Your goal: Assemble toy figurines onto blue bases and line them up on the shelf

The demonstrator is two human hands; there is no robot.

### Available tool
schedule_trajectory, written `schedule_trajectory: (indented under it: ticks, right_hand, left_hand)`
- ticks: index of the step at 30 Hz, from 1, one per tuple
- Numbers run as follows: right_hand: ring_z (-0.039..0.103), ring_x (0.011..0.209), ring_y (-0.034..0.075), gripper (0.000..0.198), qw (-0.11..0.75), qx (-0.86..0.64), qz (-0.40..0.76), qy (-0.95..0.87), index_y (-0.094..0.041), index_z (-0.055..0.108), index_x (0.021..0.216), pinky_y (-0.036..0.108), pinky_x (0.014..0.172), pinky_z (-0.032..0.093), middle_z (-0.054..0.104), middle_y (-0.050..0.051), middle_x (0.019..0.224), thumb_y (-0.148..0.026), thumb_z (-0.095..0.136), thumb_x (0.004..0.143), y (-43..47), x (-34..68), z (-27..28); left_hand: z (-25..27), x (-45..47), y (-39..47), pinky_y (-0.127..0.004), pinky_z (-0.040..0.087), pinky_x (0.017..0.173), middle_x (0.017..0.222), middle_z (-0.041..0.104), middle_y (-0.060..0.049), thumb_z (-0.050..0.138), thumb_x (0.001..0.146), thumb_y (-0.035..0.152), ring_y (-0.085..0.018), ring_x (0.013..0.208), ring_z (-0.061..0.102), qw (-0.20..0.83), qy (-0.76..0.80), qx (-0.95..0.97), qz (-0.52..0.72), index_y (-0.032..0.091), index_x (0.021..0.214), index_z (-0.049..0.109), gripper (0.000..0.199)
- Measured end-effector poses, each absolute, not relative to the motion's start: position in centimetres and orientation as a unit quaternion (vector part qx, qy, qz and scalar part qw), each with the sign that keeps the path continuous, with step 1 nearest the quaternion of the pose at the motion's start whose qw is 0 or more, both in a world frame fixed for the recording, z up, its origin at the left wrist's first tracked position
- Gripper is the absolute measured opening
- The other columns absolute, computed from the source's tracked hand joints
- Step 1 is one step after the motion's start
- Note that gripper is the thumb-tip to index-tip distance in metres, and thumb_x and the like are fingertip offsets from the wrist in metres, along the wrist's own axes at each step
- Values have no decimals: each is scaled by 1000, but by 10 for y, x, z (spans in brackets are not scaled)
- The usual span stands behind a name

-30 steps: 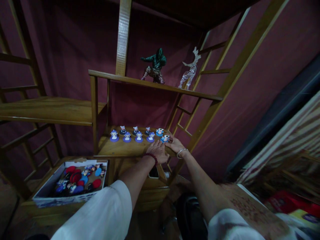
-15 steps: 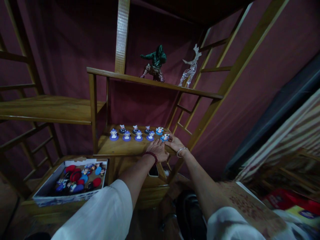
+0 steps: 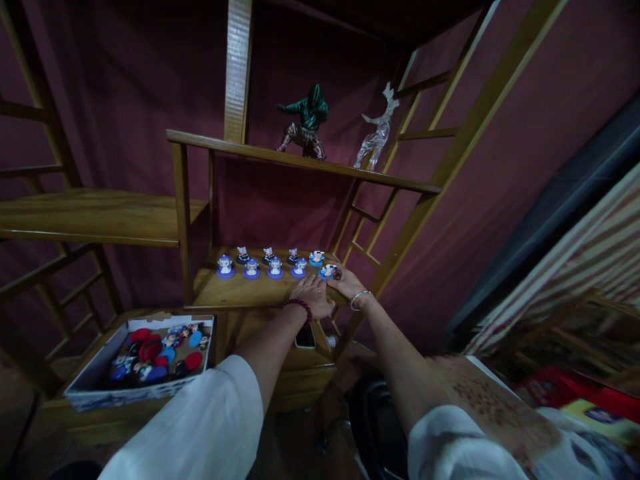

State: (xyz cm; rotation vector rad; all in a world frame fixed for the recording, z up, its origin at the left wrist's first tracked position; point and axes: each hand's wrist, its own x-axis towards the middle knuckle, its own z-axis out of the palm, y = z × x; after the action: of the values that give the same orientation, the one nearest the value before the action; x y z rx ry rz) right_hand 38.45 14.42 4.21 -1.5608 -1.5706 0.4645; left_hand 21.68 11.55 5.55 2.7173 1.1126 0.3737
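My right hand (image 3: 346, 283) has its fingers closed at the right side of a small blue-based figurine (image 3: 327, 271) at the front right of the wooden shelf (image 3: 245, 292). Beside it my left hand (image 3: 311, 296) lies with fingers stretched out toward the figurine, palm down over the shelf's front edge. Whether its fingertips touch the figurine cannot be made out. Another blue figurine (image 3: 316, 257) stands just behind. To the left runs a front row of several purple-based figurines (image 3: 275, 269), with three dark-based ones (image 3: 269, 255) behind them.
At lower left a white box (image 3: 80, 400) holds mixed figurines and red and blue discs. A phone (image 3: 305, 337) lies below my left hand. Overhead, the upper shelf (image 3: 225, 147) carries a green crouching statue (image 3: 307, 123) and a clear deer (image 3: 375, 137). A slanted post (image 3: 415, 233) borders the right.
The view has shifted slightly, so everything sits a little further left and up. Both hands stay at the front right figurine, with hardly any movement against the shelf.
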Motion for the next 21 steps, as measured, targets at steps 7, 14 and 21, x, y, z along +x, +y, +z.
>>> schedule_trajectory:
  ticks: [7, 14, 21]
  right_hand:
    - [58, 82, 15, 58, 452, -622, 197, -609, -22, 48, 114, 28, 79, 45, 62, 1, 90, -13, 60, 58, 141, 385, 41]
    - [56, 87, 13, 61, 475, -605, 218, -601, -20, 45, 117, 30, 86, 42, 60, 2, 93, -10, 57, 58, 137, 381, 41]
    - [55, 81, 11, 59, 483, -601, 217, -599, -20, 44, 117, 29, 88, 41, 58, -1, 84, -12, 60, 60, 135, 378, 43]
  left_hand:
    - [54, 216, 115, -35, 12, 104, 137, 29, -8, 26, 76, 45, -20, 127, 18, 85, 375, 913, 134, 13, 126, 30, 59]
    - [52, 216, 115, -35, 12, 104, 139, 27, -8, 26, 77, 47, -19, 127, 18, 85, 372, 915, 131, 11, 128, 28, 62]
    - [50, 218, 117, -35, 12, 104, 139, 27, -6, 27, 77, 48, -19, 127, 18, 83, 375, 914, 130, 13, 129, 29, 62]
